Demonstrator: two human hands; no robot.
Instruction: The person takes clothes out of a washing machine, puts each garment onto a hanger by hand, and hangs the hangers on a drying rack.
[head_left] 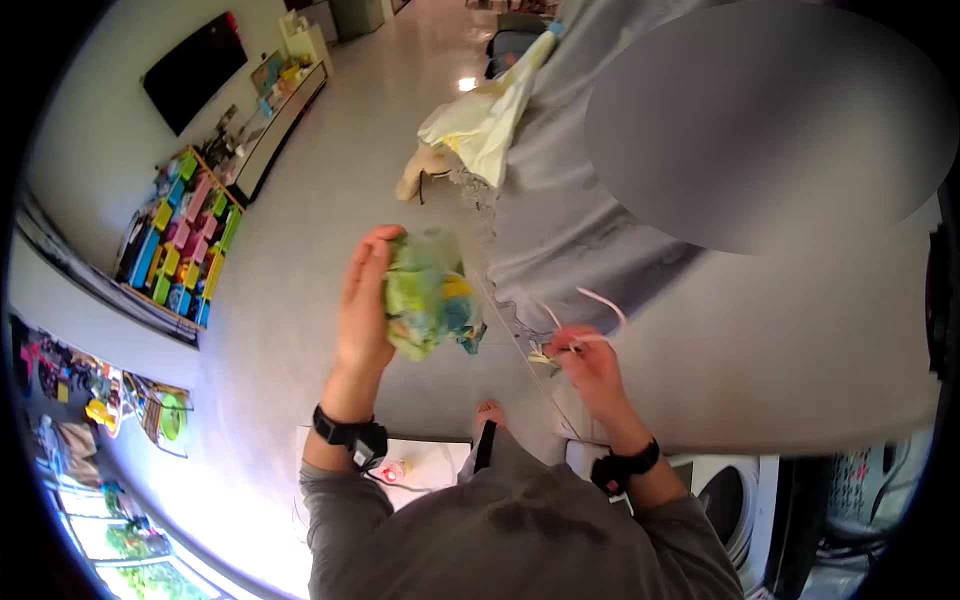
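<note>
My left hand (364,310) is raised at the middle of the view, holding a crumpled, see-through green plastic bag (425,295). Yellow and dark teal patches show in the bag, but I cannot make out what they are. To the right, my right hand (590,372) is closed in a pinch on a thin pale pink cord (606,299), which curves up above the fingers. A small pale yellowish piece (540,354) shows beside those fingertips; whether it is held is unclear. The hands are apart.
A grey cloth cover (560,210) drapes on the right, with a pale yellow cloth (490,120) and a tan soft item (428,168) at its far edge. Toy bins (185,235) and a low cabinet (275,130) line the left wall. A white machine (735,510) stands at lower right.
</note>
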